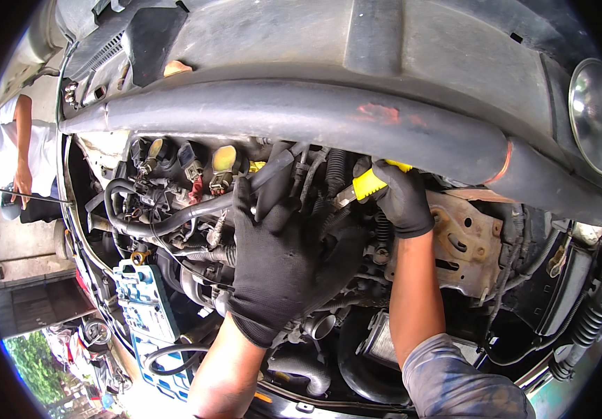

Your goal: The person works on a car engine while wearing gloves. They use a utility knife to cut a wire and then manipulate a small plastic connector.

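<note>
Both my hands wear black gloves and work inside a car's engine bay. My right hand (pixel 404 199) grips a yellow utility knife (pixel 369 184), whose metal blade points down and left into the wiring beside my left hand. My left hand (pixel 276 258) is bent round a black hose (pixel 175 222), with one finger lying across it. That hose curves in from the left and continues up to the right past the fingers. What lies beneath the left palm, and whatever the blade tip touches, is hidden.
A large black padded bar (pixel 280 108) crosses above the bay. At right is a rusty metal bracket (pixel 458 244). A blue tool case (pixel 144 300) rests at the left edge. Beyond it stands another person (pixel 28 160), one arm hanging down.
</note>
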The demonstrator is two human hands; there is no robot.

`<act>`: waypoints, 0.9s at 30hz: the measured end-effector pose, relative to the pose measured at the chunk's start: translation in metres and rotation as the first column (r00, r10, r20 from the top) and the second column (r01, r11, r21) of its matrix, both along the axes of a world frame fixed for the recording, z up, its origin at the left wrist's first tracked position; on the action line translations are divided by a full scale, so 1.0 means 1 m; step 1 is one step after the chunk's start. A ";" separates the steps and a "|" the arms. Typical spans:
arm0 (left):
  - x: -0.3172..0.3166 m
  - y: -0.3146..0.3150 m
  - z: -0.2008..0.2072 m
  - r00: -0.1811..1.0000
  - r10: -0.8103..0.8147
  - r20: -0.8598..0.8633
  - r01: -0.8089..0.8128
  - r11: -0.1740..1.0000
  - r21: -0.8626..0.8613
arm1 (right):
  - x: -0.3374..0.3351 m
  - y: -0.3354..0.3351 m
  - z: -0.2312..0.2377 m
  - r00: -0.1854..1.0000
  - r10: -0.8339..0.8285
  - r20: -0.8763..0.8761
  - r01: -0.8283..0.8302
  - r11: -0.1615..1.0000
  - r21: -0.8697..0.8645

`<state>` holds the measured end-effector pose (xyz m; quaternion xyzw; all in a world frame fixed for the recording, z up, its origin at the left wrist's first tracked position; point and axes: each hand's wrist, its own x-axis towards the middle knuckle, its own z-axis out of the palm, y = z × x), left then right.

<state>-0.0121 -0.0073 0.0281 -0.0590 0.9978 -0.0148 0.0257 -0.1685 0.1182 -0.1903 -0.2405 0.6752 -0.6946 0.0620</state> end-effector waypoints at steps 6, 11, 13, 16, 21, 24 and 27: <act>0.002 -0.001 -0.009 0.999 -0.020 -0.032 0.020 1.000 -0.008 | -0.002 0.004 0.010 0.942 0.166 0.290 -0.086 0.959 -0.271; -0.004 0.003 0.005 0.999 0.008 -0.036 -0.007 1.000 0.022 | -0.003 0.000 0.024 0.728 0.356 0.586 -0.078 0.892 -0.445; -0.001 0.002 0.003 1.000 0.003 -0.026 -0.003 1.000 0.011 | -0.003 0.001 0.027 0.647 0.410 0.642 -0.099 0.881 -0.463; -0.002 0.002 -0.002 0.999 -0.025 -0.038 0.024 0.999 -0.023 | -0.002 0.000 0.021 0.605 0.380 0.700 -0.082 0.904 -0.420; -0.004 0.003 -0.002 0.997 -0.024 -0.075 0.021 0.999 -0.039 | 0.010 -0.006 0.004 0.563 0.289 0.774 0.025 0.930 -0.366; -0.005 0.001 -0.007 0.996 -0.032 -0.081 0.031 0.999 -0.019 | 0.016 -0.008 -0.014 0.543 0.351 0.763 0.048 0.894 -0.445; -0.026 -0.002 -0.009 0.997 -0.030 -0.067 0.034 0.998 0.058 | 0.013 -0.006 -0.025 0.583 0.307 0.752 0.058 0.908 -0.416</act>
